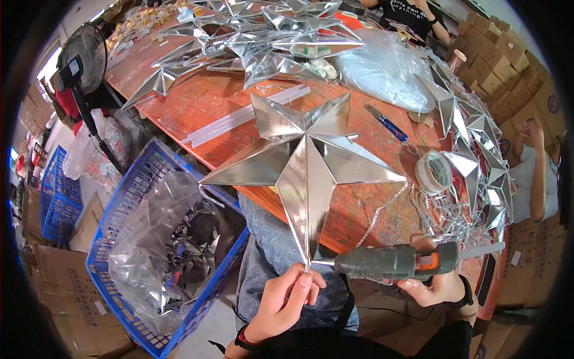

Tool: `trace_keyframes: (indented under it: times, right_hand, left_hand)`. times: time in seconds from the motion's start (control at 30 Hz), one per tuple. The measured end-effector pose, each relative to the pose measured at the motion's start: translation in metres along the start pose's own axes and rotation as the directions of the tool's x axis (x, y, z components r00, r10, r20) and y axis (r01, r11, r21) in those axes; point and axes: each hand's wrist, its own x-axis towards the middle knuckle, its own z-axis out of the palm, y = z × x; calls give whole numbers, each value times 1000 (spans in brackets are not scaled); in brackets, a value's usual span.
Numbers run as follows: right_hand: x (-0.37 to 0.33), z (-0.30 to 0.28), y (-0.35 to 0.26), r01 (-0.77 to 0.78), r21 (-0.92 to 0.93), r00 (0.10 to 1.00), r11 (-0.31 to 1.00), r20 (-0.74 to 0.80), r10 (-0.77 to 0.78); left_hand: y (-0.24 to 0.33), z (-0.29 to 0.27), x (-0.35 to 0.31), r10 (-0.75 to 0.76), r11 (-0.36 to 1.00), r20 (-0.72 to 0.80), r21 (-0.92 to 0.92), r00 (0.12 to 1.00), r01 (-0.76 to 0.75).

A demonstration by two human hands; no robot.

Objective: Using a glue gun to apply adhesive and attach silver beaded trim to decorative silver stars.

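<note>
A shiny silver six-pointed star (307, 170) stands out over the near edge of the table, its longest point aimed at me. My left hand (284, 304) is closed, thumb and fingers pinching that lower tip where a silver beaded trim (376, 215) shows. From the star's right point the trim hangs down in a loose curve. Wrapped around the handle of a dark green and orange hot glue gun (376, 263), my right hand (439, 289) holds its nozzle against or very near the star's lower tip. A clear glue stick (483, 249) sticks out behind the gun.
Finished-looking silver stars (257, 45) are heaped across the table (209, 99). Clear glue sticks (245, 116), a blue-handled knife (387, 124) and a tape roll (433, 172) lie nearby. A blue basket (101, 239) stands at left, a fan (84, 66) behind it. Other people sit beyond.
</note>
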Motion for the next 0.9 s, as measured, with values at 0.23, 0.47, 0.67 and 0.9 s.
trace_keyframes:
  times: [0.23,0.47,0.67,0.9]
  right_hand:
    - [11,-2,-12,-345,158,920,925,-141,367]
    - [39,-4,-15,-386,289,887,876,-144,438]
    - [47,2,-16,-337,364,881,868,-203,427]
    - [49,-2,-19,-403,256,881,879,-153,448]
  left_hand:
    - [1,-6,1,3,999,38,51,999,-5]
    - [-2,-9,0,20,999,60,29,998,-22]
    - [-7,-12,-2,-8,1000,75,-1,997,8]
    - [-5,-12,0,9,1000,85,24,996,-11]
